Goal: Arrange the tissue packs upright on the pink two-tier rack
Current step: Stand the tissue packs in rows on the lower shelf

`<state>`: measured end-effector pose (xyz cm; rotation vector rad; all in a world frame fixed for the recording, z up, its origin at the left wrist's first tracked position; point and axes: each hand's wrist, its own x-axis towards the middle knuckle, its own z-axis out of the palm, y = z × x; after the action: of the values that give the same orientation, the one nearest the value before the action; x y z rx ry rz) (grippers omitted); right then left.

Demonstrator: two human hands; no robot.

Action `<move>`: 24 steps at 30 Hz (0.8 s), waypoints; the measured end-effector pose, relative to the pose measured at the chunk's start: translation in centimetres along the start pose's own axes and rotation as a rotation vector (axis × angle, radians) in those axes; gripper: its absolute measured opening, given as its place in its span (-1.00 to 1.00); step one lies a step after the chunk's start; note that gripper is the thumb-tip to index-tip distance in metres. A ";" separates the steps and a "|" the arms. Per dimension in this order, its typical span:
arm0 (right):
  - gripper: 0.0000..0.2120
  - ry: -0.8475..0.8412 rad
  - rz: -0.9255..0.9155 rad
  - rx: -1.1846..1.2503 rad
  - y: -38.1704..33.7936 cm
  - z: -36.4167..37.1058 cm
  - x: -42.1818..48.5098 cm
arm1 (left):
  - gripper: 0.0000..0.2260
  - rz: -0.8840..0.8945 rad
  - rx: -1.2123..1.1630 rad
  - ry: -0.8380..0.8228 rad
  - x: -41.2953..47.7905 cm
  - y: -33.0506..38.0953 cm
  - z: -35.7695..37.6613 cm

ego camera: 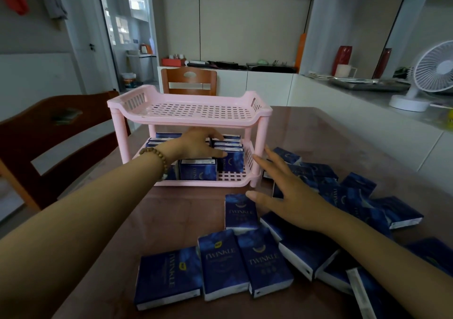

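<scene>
Glossy brown stone tabletop [186, 210] under both hands. Pink slotted plastic two-tier rack [188, 112] just ahead of hands; top tier bare. Dark blue "TWINKLE" tissue packs lying flat on tabletop [259, 264], spread beneath and right of right hand. Upright dark blue tissue packs on lower tier [198, 171], around left hand. Left hand [198, 144], bead bracelet at wrist, reaches into lower tier, fingers resting on pack tops; grip unclear. Right hand [286, 191] fingers spread wide, empty, hovering over loose packs beside rack's right post.
</scene>
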<state>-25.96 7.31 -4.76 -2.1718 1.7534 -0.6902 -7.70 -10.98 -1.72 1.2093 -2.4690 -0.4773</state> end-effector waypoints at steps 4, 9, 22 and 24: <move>-0.24 0.002 -0.002 0.033 -0.2 -0.4 -0.1 | -0.59 0.044 0.003 0.074 -2.8 -0.1 -0.4; -0.23 0.002 -0.001 0.060 -1.1 -1.8 -0.8 | -0.63 0.168 -0.059 0.108 -8.9 2.6 -1.2; -0.37 0.022 0.261 -0.007 -1.9 -5.2 -7.8 | -0.51 -0.011 0.073 -0.430 -17.9 7.0 0.2; -0.36 -0.022 0.307 -0.087 -2.1 -5.1 -8.7 | -0.40 -0.047 0.170 -0.477 -18.1 6.8 0.9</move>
<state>-28.20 16.65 -1.11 -1.8910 2.0783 -0.5194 -2.30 7.61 -2.40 1.3483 -2.9361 -0.6422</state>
